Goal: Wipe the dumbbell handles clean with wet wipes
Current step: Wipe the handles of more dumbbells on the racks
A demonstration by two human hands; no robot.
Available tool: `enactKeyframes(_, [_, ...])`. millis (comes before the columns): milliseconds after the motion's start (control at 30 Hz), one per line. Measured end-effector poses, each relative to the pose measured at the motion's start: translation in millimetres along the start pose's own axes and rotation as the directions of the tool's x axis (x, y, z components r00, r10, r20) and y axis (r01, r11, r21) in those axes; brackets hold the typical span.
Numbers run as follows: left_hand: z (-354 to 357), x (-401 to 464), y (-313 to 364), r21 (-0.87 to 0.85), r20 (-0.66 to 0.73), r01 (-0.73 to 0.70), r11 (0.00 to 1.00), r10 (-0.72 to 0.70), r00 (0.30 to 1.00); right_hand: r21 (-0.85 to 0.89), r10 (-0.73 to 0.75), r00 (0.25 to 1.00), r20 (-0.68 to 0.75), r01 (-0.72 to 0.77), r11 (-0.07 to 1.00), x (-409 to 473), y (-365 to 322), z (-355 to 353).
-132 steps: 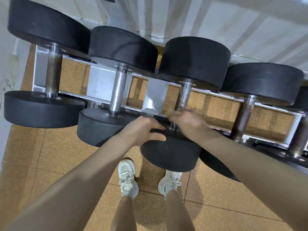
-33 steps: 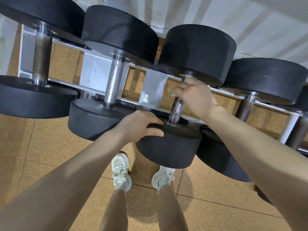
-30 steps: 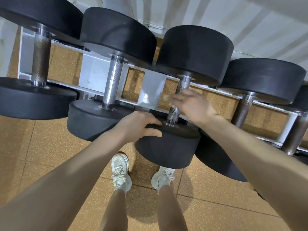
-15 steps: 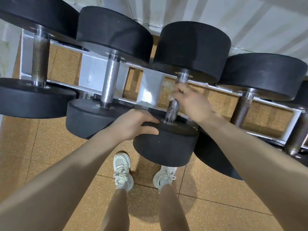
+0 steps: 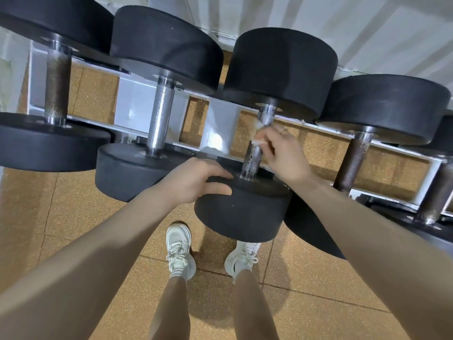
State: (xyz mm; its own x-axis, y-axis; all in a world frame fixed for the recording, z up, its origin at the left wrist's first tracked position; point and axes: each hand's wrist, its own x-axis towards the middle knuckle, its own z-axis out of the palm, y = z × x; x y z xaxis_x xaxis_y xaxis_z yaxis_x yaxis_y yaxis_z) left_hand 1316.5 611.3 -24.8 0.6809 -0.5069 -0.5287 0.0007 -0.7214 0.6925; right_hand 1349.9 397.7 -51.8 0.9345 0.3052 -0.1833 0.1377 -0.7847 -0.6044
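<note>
Several black dumbbells lie across a white rack (image 5: 215, 133). The one in front of me has a spotted metal handle (image 5: 253, 159) between its near head (image 5: 245, 209) and far head (image 5: 282, 67). My right hand (image 5: 282, 153) grips the upper middle of this handle with a crumpled white wet wipe (image 5: 258, 133) wrapped against the metal. My left hand (image 5: 196, 180) holds the rim of the near head, thumb on the side and fingers on its top face.
A shiny handle (image 5: 160, 116) of the dumbbell to the left and rusty handles at far left (image 5: 57, 87) and right (image 5: 353, 160) flank the one I hold. A white wall runs behind the rack. My two white shoes (image 5: 180, 249) stand on brown floor tiles below.
My right hand with the wipe has been sliding up and down the handle, from its lower end to near the far head, and now sits at the upper middle. My left hand stays on the near head.
</note>
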Motion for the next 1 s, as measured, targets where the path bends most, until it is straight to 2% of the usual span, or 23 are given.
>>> enactKeyframes(133, [-1, 0, 2, 0.004, 0.008, -0.002, 1.000, 0.002, 1.000, 0.106, -0.003, 0.945, 0.328, -0.034, 0.994, -27, 5, 1])
enactKeyframes(167, [-1, 0, 2, 0.008, 0.007, -0.002, 1.000, 0.002, 1.000, 0.097, 0.013, 0.933, 0.359, -0.051, 0.994, -28, 6, -1])
enactKeyframes(200, [0, -1, 2, 0.012, 0.006, -0.004, 1.000, 0.004, 1.000, 0.078, 0.034, 0.945, 0.325, -0.062, 0.995, -26, 7, -3])
enactKeyframes(267, [1, -1, 1, 0.014, 0.001, -0.002, 1.000, 0.002, 1.000, 0.062, 0.156, 0.983, 0.098, -0.162, 0.985, -15, 10, -8])
enactKeyframes(333, [1, -2, 0, 0.019, -0.006, -0.009, 1.000, 0.009, 1.000, 0.208, 0.365, 0.922, -0.127, -0.335, 0.919, 2, 9, -14])
enactKeyframes(367, [1, -2, 0, 0.016, -0.008, -0.013, 1.000, 0.013, 1.000, 0.307, 0.470, 0.873, -0.129, -0.415, 0.856, 10, 7, -15])
enactKeyframes(433, [2, -2, 1, 0.007, -0.003, -0.010, 1.000, 0.010, 1.000, 0.452, 0.607, 0.793, 0.053, -0.561, 0.693, 19, 3, -11])
enactKeyframes(500, [2, -2, 1, 0.009, -0.002, -0.004, 1.000, 0.004, 1.000, 0.476, 0.644, 0.724, 0.248, -0.670, 0.570, 15, 0, -6])
enactKeyframes(533, [2, -3, 1, 0.007, -0.002, 0.000, 1.000, 0.000, 1.000, 0.415, 0.626, 0.713, 0.315, -0.697, 0.586, 8, -2, -6])
enactKeyframes(600, [1, -3, 1, 0.006, 0.001, -0.002, 1.000, 0.002, 1.000, 0.253, 0.568, 0.715, 0.407, -0.686, 0.682, -7, -4, -5])
enactKeyframes(633, [1, -3, 2, 0.008, 0.004, -0.004, 1.000, 0.004, 1.000, 0.229, 0.552, 0.715, 0.429, -0.678, 0.699, -13, -6, -4])
enactKeyframes(733, [0, -4, 4, 0.013, 0.006, -0.007, 1.000, 0.007, 1.000, 0.327, 0.555, 0.697, 0.455, -0.710, 0.623, -23, -10, -3])
enactKeyframes(800, [0, -4, 5, 0.009, 0.002, -0.007, 1.000, 0.007, 1.000, 0.391, 0.590, 0.692, 0.417, -0.722, 0.571, -21, -13, -5])
enactKeyframes(833, [0, -4, 5, 0.007, 0.002, -0.004, 1.000, 0.004, 1.000, 0.449, 0.640, 0.677, 0.364, -0.729, 0.516, -17, -13, -7])
enactKeyframes(900, [0, -4, 4, 0.009, 0.005, -0.001, 1.000, 0.001, 1.000, 0.602, 0.762, 0.576, 0.297, -0.732, 0.318, -2, -9, -12])
enactKeyframes(967, [0, -3, 2, 0.012, 0.007, -0.016, 1.000, 0.016, 1.000, 0.745, 0.811, 0.473, 0.344, -0.663, 0.071, 17, -3, -16])
enactKeyframes(1000, [0, -3, 2, 0.015, 0.008, -0.023, 1.000, 0.023, 1.000, 0.797, 0.800, 0.463, 0.382, -0.604, -0.031, 27, 0, -17])
